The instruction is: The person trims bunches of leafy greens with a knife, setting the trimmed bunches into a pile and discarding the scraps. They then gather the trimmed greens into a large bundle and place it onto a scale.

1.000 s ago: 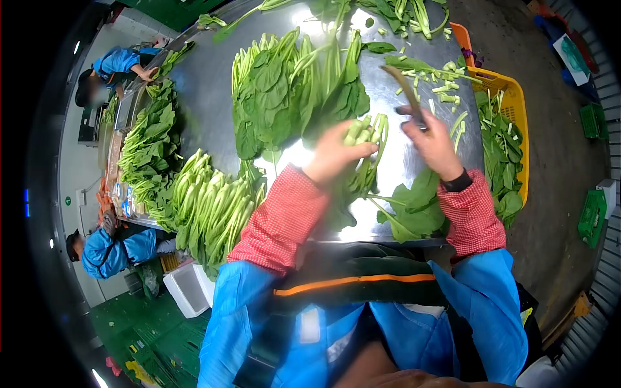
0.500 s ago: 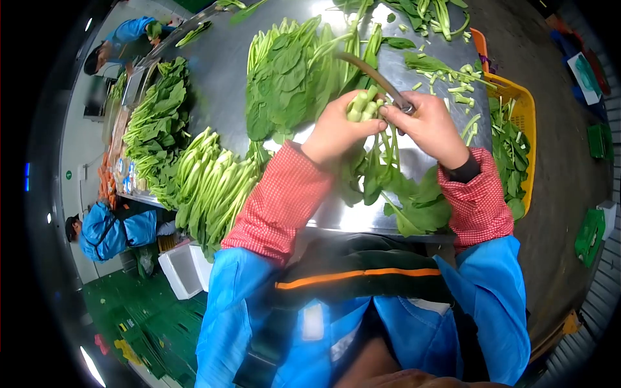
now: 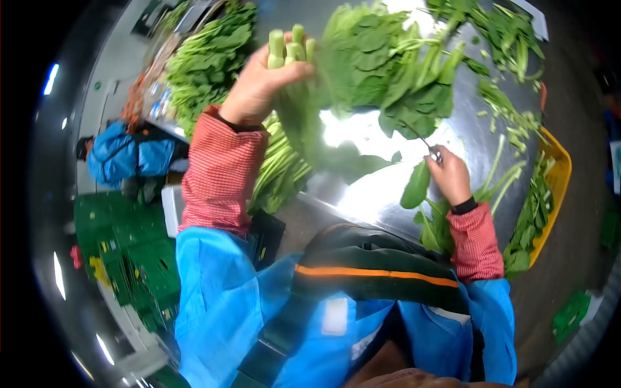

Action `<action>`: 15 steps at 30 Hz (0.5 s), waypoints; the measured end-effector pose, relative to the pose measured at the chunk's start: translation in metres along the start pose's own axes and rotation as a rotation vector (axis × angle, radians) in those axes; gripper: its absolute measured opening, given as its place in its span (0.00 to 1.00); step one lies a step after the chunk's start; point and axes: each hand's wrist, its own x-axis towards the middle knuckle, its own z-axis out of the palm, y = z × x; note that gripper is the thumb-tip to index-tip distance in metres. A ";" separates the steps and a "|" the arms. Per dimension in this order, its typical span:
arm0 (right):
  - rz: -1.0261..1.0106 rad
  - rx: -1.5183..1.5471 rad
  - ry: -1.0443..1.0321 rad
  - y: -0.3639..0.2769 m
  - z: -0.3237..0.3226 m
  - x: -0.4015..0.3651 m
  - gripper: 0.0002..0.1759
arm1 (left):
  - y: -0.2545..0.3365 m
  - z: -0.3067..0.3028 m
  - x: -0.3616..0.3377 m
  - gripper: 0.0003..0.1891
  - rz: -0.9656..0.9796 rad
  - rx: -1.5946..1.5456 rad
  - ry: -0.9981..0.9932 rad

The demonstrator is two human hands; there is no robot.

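1. The left hand (image 3: 259, 84) is raised at about 11 o'clock, its fingers wrapped tight round the cut stems of a bunch of spinach (image 3: 301, 110). The leaves hang free below, well clear of the steel surface (image 3: 381, 187). Only the stem ends are held, so a wet stalk from the middle could slide out and fall.
2. The hanging leaves are just above the row of trimmed spinach (image 3: 278, 171) at 9 o'clock. A careless swing could drag across that row and knock it out of line.
3. The right hand (image 3: 448, 176), at about 3 o'clock, is closed round a knife (image 3: 432, 152), and the blade is mostly hidden. A loose leaf (image 3: 415, 185) sits against the same fingers. The wet leaf could weaken the hold on the handle and let the knife turn.
4. The head is turned towards the raised bunch, so the knife hand sits low at the side of the view. The blade tip could nick the heap of spinach (image 3: 388, 64) at 1 o'clock.
5. Offcuts lie scattered towards the yellow crate (image 3: 561, 169) at 3 o'clock. These scraps could get mixed in with the good leaves.
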 end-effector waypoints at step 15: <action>-0.185 -0.194 -0.126 -0.045 0.087 0.023 0.25 | -0.177 -0.082 -0.070 0.54 -0.142 1.549 0.414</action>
